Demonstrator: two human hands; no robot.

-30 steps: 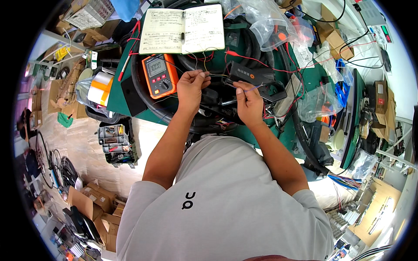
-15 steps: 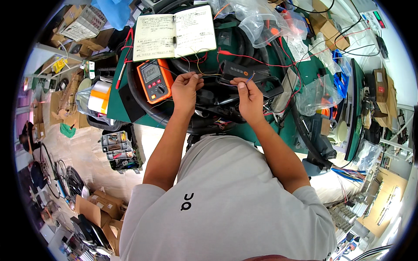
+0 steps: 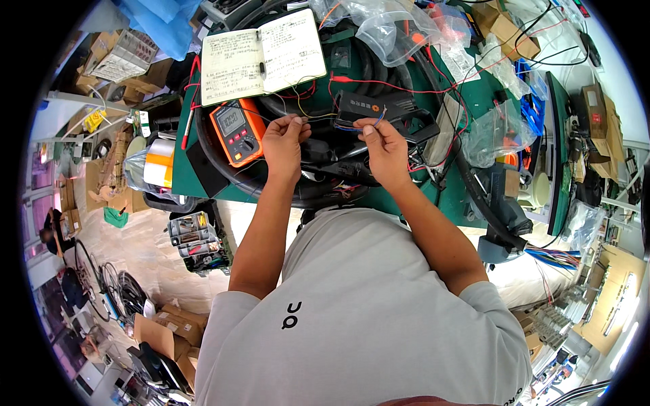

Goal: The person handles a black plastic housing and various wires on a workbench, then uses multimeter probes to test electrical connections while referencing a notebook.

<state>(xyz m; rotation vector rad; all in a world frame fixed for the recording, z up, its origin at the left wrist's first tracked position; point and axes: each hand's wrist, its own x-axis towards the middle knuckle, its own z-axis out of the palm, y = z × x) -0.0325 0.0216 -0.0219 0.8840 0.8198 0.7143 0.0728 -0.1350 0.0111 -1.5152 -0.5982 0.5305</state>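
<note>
My left hand (image 3: 283, 145) pinches thin wires, one of them yellow, just right of an orange-cased multimeter (image 3: 237, 135). My right hand (image 3: 387, 152) holds a thin blue wire between thumb and fingers, right beside a black plastic housing (image 3: 359, 107) with an orange emblem. Thick black cable (image 3: 210, 155) lies coiled beneath both hands on the green work mat (image 3: 189, 189). An open notebook (image 3: 291, 54) with handwriting lies above the meter. A red test lead (image 3: 420, 90) runs across the right side. The exact wire ends in my fingers are too small to make out.
Clear plastic bags (image 3: 497, 135) and a cardboard box (image 3: 508, 30) crowd the right. A tape roll (image 3: 159, 162) is at the left. A parts organiser (image 3: 193, 233), cardboard boxes (image 3: 179, 325) and coiled cables (image 3: 128, 291) are on the floor. A person (image 3: 51, 233) shows at the far left edge.
The view has shifted, with notebook and meter appearing further left and notebook tilted more. My hands still pinch the wires; my right hand has turned slightly, and the blue wire's end points more upward.
</note>
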